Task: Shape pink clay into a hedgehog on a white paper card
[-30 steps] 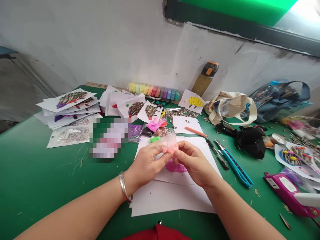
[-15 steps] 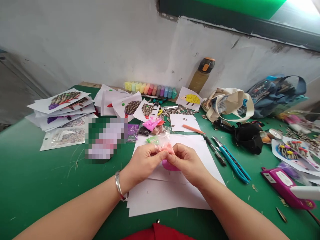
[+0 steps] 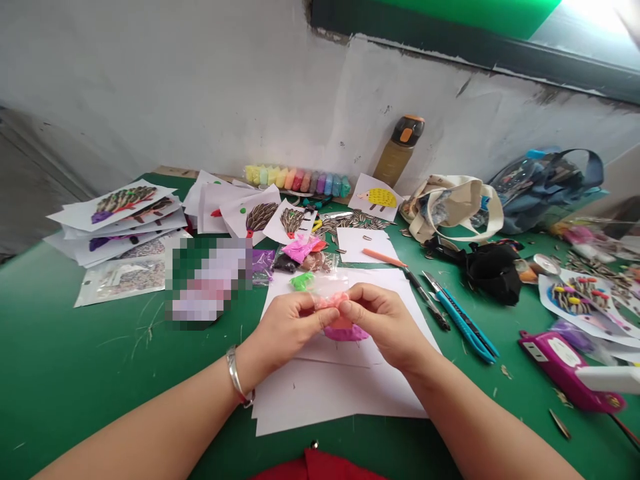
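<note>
Between my two hands is a small clear plastic bag (image 3: 330, 285) with soft coral-pink clay (image 3: 334, 300) in it. My left hand (image 3: 295, 319) pinches the bag's left side between thumb and fingers. On its right side, the thumb and fingers of my right hand (image 3: 383, 320) are closed on the same bag. Below them, a flat magenta clay shape (image 3: 350, 333) lies on the white paper (image 3: 330, 393), partly hidden by my hands. Just beyond sit a lump of green clay (image 3: 301, 281) and a pink clay packet (image 3: 300, 248).
Hedgehog pictures (image 3: 120, 202) are stacked at the left. Sunflower seeds (image 3: 357, 220), a row of coloured clay packs (image 3: 295, 180) and a bottle (image 3: 399, 152) lie toward the wall. At right are a black pen (image 3: 425, 297), a blue utility knife (image 3: 463, 320) and a magenta glue gun (image 3: 567, 370).
My fingers have shifted slightly on the bag of coral-pink clay, and more of the magenta shape shows beneath. The whole view has moved a little.
</note>
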A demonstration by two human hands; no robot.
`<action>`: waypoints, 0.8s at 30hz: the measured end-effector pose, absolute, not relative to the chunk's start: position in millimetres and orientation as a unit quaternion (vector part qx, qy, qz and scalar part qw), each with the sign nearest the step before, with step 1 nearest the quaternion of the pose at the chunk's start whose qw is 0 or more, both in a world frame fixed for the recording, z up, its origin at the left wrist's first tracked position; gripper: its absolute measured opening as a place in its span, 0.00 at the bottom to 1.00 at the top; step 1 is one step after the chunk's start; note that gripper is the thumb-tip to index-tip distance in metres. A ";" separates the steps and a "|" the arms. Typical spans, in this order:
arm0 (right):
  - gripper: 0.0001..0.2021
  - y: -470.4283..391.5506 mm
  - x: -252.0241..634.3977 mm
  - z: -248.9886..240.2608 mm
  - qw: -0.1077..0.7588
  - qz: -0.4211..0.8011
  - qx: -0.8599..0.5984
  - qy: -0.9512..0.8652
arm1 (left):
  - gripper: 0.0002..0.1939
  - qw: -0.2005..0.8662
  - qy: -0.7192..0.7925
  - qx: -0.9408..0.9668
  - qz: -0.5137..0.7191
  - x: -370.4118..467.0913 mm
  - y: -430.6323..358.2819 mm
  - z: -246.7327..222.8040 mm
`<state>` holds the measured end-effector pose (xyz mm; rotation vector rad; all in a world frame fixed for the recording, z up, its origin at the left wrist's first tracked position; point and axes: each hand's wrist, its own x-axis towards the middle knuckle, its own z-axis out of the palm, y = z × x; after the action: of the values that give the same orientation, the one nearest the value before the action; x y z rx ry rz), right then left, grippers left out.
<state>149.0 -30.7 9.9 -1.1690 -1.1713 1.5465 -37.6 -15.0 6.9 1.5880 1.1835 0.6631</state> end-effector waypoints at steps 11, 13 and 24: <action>0.13 -30.5 145.0 5.1 0.428 0.624 -0.454 -0.471 | 0.18 0.519 0.468 0.640 0.320 -40.7 -15.2 11.3; 0.14 -30.5 145.0 5.8 0.419 0.643 -0.449 -0.459 | 0.16 0.525 0.463 0.637 0.323 -41.1 -14.7 11.4; 0.17 -31.2 145.8 2.8 0.440 0.642 -0.437 -0.451 | 0.13 0.614 0.426 0.585 0.316 -36.5 -15.7 11.4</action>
<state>145.8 -31.2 2.8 -1.0849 -1.1214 1.5944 -36.5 -15.7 11.4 1.3481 0.9831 0.7282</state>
